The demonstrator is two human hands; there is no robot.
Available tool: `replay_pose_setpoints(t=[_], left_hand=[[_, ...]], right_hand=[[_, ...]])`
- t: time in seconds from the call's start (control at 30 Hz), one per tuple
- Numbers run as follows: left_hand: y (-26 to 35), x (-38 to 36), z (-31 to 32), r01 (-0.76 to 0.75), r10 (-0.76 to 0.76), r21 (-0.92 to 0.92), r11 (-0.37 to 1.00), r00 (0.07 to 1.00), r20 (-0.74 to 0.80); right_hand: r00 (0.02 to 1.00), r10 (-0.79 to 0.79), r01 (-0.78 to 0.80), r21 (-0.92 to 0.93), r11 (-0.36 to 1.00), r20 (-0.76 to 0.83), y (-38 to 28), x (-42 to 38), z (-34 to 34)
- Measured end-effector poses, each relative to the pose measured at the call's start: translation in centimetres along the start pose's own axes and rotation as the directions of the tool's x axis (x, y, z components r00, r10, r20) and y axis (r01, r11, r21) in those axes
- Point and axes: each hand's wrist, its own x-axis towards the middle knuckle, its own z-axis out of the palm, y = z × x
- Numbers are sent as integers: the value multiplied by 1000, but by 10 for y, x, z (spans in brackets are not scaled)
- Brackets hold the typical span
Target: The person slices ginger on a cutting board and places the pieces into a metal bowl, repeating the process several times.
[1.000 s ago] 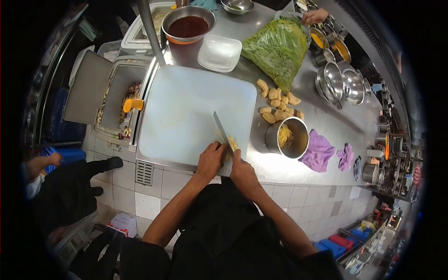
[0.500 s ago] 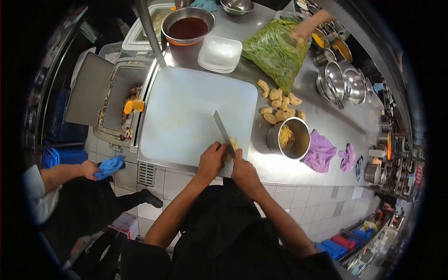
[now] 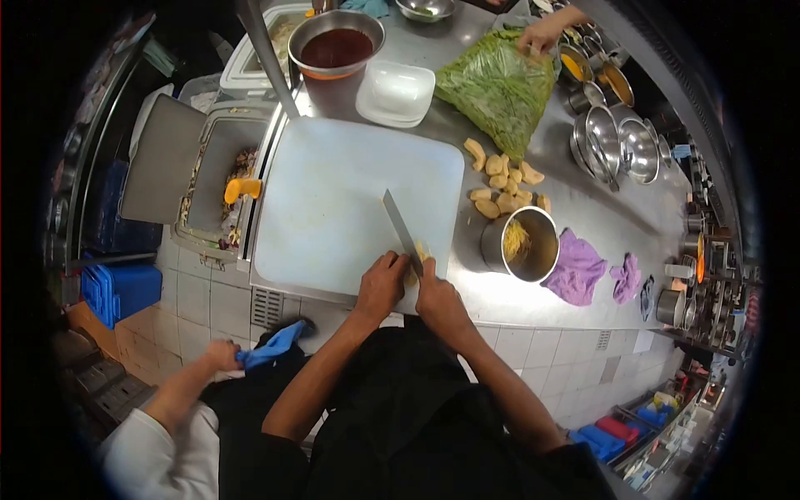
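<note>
My right hand (image 3: 441, 305) is closed round the handle of a long kitchen knife (image 3: 402, 227), whose blade slants up and left over the white cutting board (image 3: 342, 179). My left hand (image 3: 382, 288), fingers curled, presses a pale yellow piece of ginger (image 3: 412, 277) against the blade near the board's front edge. Most of that piece is hidden by the fingers. Thin yellow slices (image 3: 422, 248) lie just right of the blade. Beside the board stands a steel pot (image 3: 543, 260) with yellow shreds (image 3: 516, 241) inside. Several peeled ginger pieces (image 3: 497, 179) lie behind the pot.
A co-worker's hand (image 3: 542, 35) grips a bag of green leaves (image 3: 500, 92) at the back. Another person's hand (image 3: 222, 356) holds a blue cloth (image 3: 273, 345) at my left. A waste bin (image 3: 190, 204), a pot of dark red liquid (image 3: 337, 50) and purple cloths (image 3: 575, 268) surround the board.
The person at my left has moved closer to me with the blue cloth. The co-worker's hand on the leaf bag has shifted up. My hands and the knife stay nearly in place.
</note>
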Motion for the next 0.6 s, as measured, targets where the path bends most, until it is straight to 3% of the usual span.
replay_pose_setpoints(t=[0.03, 0.1, 0.23, 0.3, 0.37, 0.43, 0.47, 0.53, 0.6], left_hand=[[0, 9, 0, 15, -15, 12, 1000, 1000, -7], [1, 8, -1, 9, -8, 11, 1000, 1000, -5], [-6, 8, 3, 21, -21, 8, 1000, 1000, 7], [-4, 5, 0, 1, -1, -15, 1000, 1000, -13], [-5, 15, -8, -25, 24, -16, 1000, 998, -61], [0, 15, -15, 48, -51, -210, 976, 999, -11], [-4, 21, -15, 37, -42, -206, 978, 999, -23], [-9, 18, -21, 155, -193, -342, 927, 978, -79], [-10, 12, -24, 198, -225, -333, 922, 973, -45]], right_hand=[[1000, -14, 14, -5, 1000, -12, -7, 3, -15], [988, 65, -59, -43, 997, 142, -24, -21, -40], [973, 140, -145, 14, 989, 184, -5, -30, -16], [996, 82, -84, 57, 995, 44, 7, -18, 14], [998, 64, -65, 55, 996, 17, 13, -6, 17], [996, 86, -85, 66, 994, -9, 9, -14, 19], [994, 105, -106, 71, 992, 11, 12, -9, 17], [989, 141, -144, 82, 986, 38, 12, -11, 15], [993, 106, -109, 79, 991, 44, 12, -10, 15]])
